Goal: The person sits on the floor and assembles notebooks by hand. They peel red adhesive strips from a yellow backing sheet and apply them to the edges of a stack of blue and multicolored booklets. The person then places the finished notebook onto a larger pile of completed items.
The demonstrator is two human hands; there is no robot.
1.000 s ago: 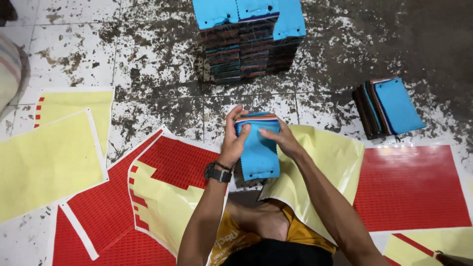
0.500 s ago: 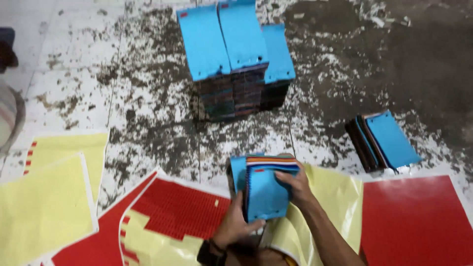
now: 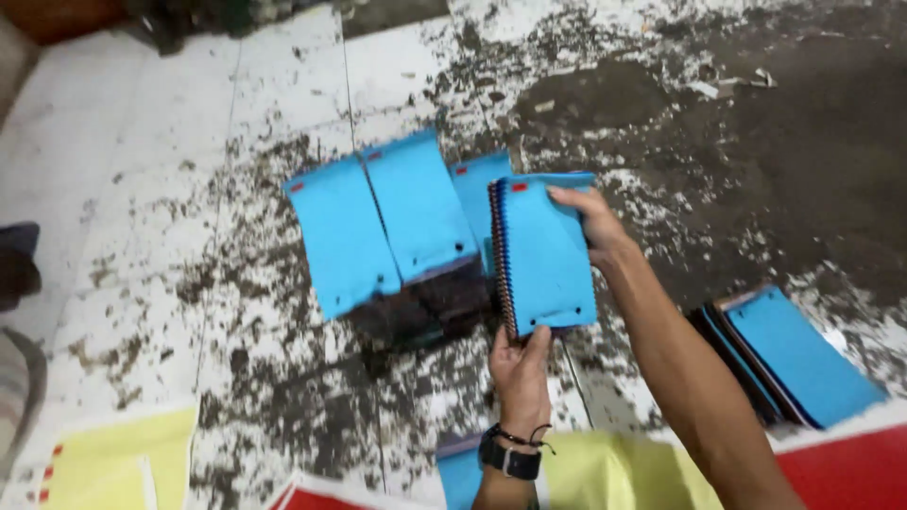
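Both hands are on one blue spiral notebook (image 3: pixel 545 253), held out in the air over the floor (image 3: pixel 189 189). The left hand (image 3: pixel 519 364) pinches the bottom edge, thumb on the cover and fingers tucked behind, while the right hand (image 3: pixel 590 222) grips the top right corner, fingers curled over the edge. Looks like a two-point hold so the thing stays flat and square instead of flopping on its wire binding, which runs down the side away from the right hand.

Just past the left hand and touching the notebook's binding side sits a stack of notebooks (image 3: pixel 397 246) with blue covers fanned out on top, the dark page edges showing underneath. The held notebook hovers at about the stack's height, right beside it, so it's lined up with that pile.

Under the right forearm, off to its outer side, there's a smaller pile of notebooks (image 3: pixel 794 354) lying flat. Close to the wrists are yellow sheets (image 3: pixel 605 472) and a red sheet (image 3: pixel 850 463) spread on the floor, with another yellow sheet (image 3: pixel 113 463) well off to the left. The tiles are grimy – lots of dark scuffing.
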